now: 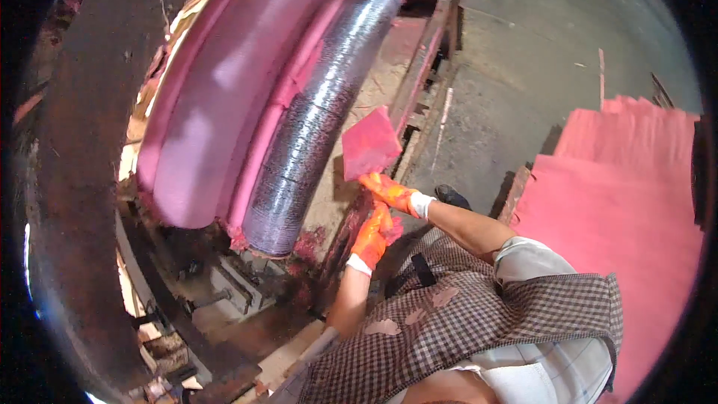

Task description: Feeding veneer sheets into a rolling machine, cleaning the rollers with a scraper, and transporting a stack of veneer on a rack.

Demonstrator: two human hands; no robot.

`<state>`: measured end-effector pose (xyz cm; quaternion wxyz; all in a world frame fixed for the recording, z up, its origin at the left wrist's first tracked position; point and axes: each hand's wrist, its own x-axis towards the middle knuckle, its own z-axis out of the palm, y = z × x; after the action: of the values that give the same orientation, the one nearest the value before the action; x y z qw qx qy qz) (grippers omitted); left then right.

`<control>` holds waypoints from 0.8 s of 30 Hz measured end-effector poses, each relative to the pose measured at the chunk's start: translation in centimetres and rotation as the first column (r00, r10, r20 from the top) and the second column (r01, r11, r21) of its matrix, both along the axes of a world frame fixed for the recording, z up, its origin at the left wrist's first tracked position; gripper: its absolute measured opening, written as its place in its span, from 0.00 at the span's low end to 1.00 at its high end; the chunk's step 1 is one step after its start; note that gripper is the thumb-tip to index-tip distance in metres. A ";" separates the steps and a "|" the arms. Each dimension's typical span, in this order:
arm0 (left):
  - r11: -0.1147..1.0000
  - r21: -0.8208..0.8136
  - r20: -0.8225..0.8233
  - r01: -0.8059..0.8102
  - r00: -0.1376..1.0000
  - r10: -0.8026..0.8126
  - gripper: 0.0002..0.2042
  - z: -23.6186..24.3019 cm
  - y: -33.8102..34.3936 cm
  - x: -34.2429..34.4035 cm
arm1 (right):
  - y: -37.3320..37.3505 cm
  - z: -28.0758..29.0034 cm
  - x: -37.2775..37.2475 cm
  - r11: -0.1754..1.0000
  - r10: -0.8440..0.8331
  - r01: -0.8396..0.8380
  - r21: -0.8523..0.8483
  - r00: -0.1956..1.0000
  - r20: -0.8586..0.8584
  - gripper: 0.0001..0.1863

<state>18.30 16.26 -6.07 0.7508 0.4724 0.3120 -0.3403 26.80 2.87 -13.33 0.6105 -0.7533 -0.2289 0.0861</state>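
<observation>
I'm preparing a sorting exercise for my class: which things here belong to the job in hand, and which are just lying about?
Seem part of the job:
pink piece, held in the right hand
big pink roller
shiny roller
pink sheets on the right, probably

Seem just lying about:
thin strip on the floor
pink crumbs by the shiny roller's near end

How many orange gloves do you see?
2. One orange glove is on the right hand, at the pink piece's lower edge; the other is on the left hand, just below.
</observation>
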 end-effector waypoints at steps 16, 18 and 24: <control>0.959 -0.130 0.103 -0.251 0.959 0.264 0.27 -4.8 24.5 -3.8 | -13.5 5.6 -25.8 0.821 -0.555 0.278 -0.500 0.597 -0.579 0.54; 0.864 0.041 0.001 -0.502 0.864 0.503 0.43 -4.2 23.0 -5.5 | -16.7 0.1 -33.0 0.741 -0.663 0.485 -0.464 0.421 -0.619 0.52; -0.297 -0.562 -0.596 -0.772 0.128 0.793 0.53 -0.5 17.1 -9.5 | -23.7 -19.5 -59.9 0.322 -0.561 0.753 -0.574 -0.337 -0.756 0.32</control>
<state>8.76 33.33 -6.59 0.8911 -0.2686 0.3311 0.1554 -33.14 -20.82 -32.84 0.5926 -0.4609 0.6505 0.1148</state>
